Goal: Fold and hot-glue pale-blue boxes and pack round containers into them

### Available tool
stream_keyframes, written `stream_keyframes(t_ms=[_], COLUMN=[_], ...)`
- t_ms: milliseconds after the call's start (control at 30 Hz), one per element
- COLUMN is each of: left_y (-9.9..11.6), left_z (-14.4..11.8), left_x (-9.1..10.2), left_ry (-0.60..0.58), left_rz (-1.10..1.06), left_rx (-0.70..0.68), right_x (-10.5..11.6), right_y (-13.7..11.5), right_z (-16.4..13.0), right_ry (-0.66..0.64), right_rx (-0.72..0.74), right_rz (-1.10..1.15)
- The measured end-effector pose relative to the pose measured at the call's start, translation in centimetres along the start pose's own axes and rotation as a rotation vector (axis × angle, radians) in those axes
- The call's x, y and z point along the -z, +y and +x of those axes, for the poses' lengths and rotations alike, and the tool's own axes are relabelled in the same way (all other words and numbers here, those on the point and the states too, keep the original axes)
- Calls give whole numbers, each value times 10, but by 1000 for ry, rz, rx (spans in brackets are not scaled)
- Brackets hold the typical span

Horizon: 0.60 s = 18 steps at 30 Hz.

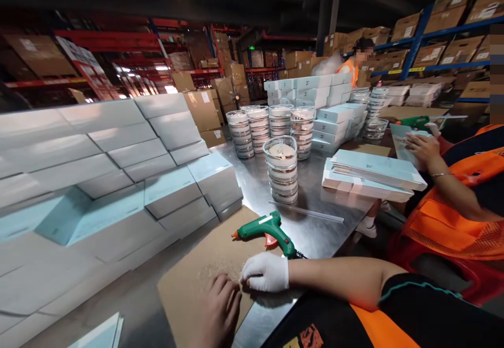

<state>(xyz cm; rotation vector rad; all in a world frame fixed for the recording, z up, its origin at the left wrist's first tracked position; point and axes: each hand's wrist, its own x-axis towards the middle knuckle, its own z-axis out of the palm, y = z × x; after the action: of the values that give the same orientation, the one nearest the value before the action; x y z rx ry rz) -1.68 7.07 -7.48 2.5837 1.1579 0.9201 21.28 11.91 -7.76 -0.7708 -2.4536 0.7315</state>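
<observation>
My bare left hand (223, 306) rests over a brown cardboard sheet (185, 280), its fingers curled together. My right hand (265, 273), in a white glove, is closed, with its fingertips meeting those of the left. Whatever sits between the fingertips is too small to make out. Scattered clear bits, like dried glue, lie on the cardboard by the fingers. Just beyond the right hand, a green glue gun (268, 227) lies with its orange nozzle pointing left. Clear glue sticks (311, 212) lie behind it on the metal table (244, 172).
Stacked pale-blue boxes (110, 180) form a wall on the left. Several stacks of clear round containers (281, 172) stand mid-table. Flat light-blue boxes (374, 172) lie at right, beside a co-worker's hand (423, 148) holding a box. Another person (354, 67) stands farther back.
</observation>
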Motion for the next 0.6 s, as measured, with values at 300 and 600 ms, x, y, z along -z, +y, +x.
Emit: stream_keyframes(t_ms=[300, 600], left_y=[17, 14], left_z=[4, 0], left_x=[-6, -6], left_ry=[23, 140], left_rz=[-165, -183], left_rx=[-10, 213], right_x=[-2, -2], right_y=[2, 1], right_z=[0, 1], right_ry=[6, -2], right_rx=[-3, -48], right_rz=[29, 76])
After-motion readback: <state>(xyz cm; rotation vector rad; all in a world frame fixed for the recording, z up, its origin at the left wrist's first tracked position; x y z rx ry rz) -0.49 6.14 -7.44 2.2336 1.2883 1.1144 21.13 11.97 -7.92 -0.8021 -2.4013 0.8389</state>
